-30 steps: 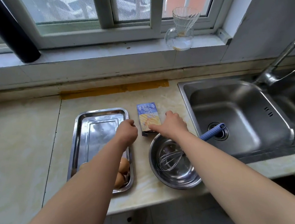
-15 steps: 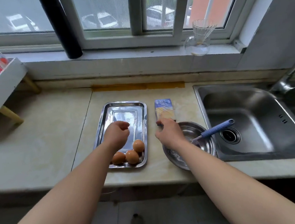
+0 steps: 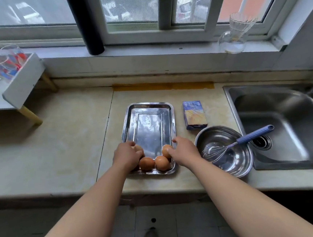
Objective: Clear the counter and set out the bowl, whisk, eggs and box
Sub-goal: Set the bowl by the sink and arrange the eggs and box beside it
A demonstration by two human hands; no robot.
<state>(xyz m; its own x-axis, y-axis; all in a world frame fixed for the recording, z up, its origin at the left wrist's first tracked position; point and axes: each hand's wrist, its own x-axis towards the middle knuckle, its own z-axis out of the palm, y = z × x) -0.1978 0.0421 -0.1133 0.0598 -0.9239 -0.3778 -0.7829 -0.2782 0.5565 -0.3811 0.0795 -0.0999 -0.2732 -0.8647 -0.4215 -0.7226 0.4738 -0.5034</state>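
Observation:
A steel tray (image 3: 148, 119) lies on the counter with several brown eggs (image 3: 146, 163) at its near end. My left hand (image 3: 127, 156) curls over the leftmost egg (image 3: 138, 148), which is mostly hidden. My right hand (image 3: 185, 150) pinches the rightmost egg (image 3: 167, 150) at the tray's right rim. To the right stands a steel bowl (image 3: 237, 168) with a blue-handled whisk (image 3: 253, 134) leaning in it. A blue and yellow box (image 3: 195, 115) lies flat just behind the bowl.
A steel sink (image 3: 285, 126) adjoins the bowl on the right. A glass carafe (image 3: 235, 35) stands on the window sill. At the far left a white rack (image 3: 22, 82) holds glasses (image 3: 5, 65). A black pipe (image 3: 85, 24) rises from the sill.
My right hand left the box and came over to the eggs. My left hand dropped from mid-tray onto the eggs. The view pulled back and shifted left.

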